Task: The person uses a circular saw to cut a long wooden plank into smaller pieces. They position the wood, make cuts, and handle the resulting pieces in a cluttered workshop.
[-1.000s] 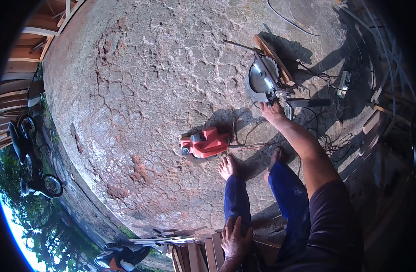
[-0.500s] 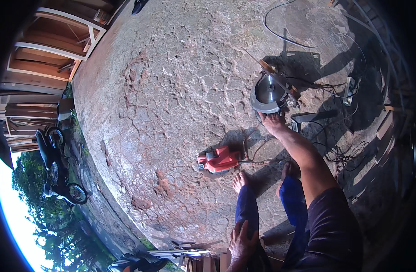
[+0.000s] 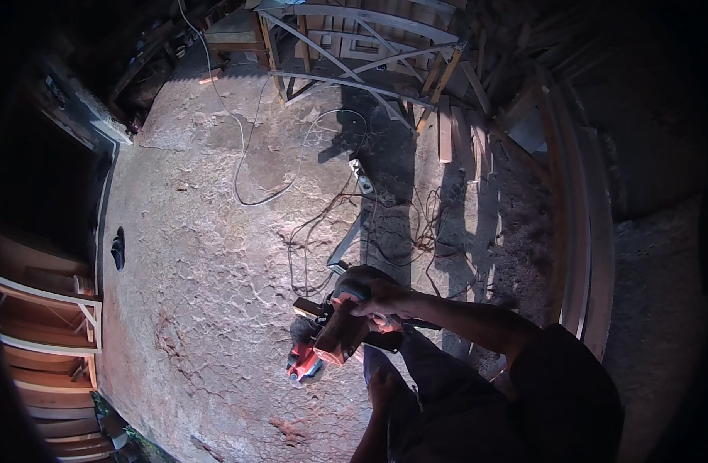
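Observation:
My right hand (image 3: pixel 383 299) is closed around the handle of a circular saw (image 3: pixel 341 333), which is raised off the floor in front of my legs. The saw's orange-red motor housing faces up, and its blade is hidden in this view. A red electric planer (image 3: pixel 300 364) lies on the floor just beyond, partly covered by the saw. My left hand (image 3: pixel 381 388) rests on my left leg with nothing in it; its fingers are dim but appear stretched out. A long grey metal piece (image 3: pixel 346 245) lies on the floor past the saw.
A white power strip (image 3: pixel 362 177) sits ahead, with tangled dark cords (image 3: pixel 425 231) around it. A pale cable (image 3: pixel 255 203) loops across the cracked floor. Beyond stands a wooden frame (image 3: pixel 369 73). Long boards (image 3: pixel 576 208) line the right; wooden frames (image 3: pixel 45 347) stand left.
The circular saw has been lifted from the floor by my right hand and brought nearer to me, its blade turned out of sight. My view has swung right. My left hand stays on my leg.

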Motion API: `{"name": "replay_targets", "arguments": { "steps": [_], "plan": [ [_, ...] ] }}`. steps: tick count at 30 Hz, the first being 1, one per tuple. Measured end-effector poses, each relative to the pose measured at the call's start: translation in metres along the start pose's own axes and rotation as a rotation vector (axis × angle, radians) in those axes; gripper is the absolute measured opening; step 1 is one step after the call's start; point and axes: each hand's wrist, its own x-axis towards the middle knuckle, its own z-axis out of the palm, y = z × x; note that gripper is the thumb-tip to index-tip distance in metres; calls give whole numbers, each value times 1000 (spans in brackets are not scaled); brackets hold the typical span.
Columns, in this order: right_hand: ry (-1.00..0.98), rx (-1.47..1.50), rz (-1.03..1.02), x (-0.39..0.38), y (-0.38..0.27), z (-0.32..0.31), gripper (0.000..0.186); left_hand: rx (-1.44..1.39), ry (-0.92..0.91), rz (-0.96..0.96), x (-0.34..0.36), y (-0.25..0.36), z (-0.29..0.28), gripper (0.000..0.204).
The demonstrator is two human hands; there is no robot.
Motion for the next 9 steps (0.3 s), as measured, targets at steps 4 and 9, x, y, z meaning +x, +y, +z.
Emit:
{"name": "replay_targets", "arguments": {
  "steps": [4,9],
  "plan": [
    [493,-175,-610,-156,47,30,58,258,-363,199,-16,73,-42,56],
    [790,-181,-512,-256,80,59,66,658,-624,477,40,5,-31,48]
  ]
}}
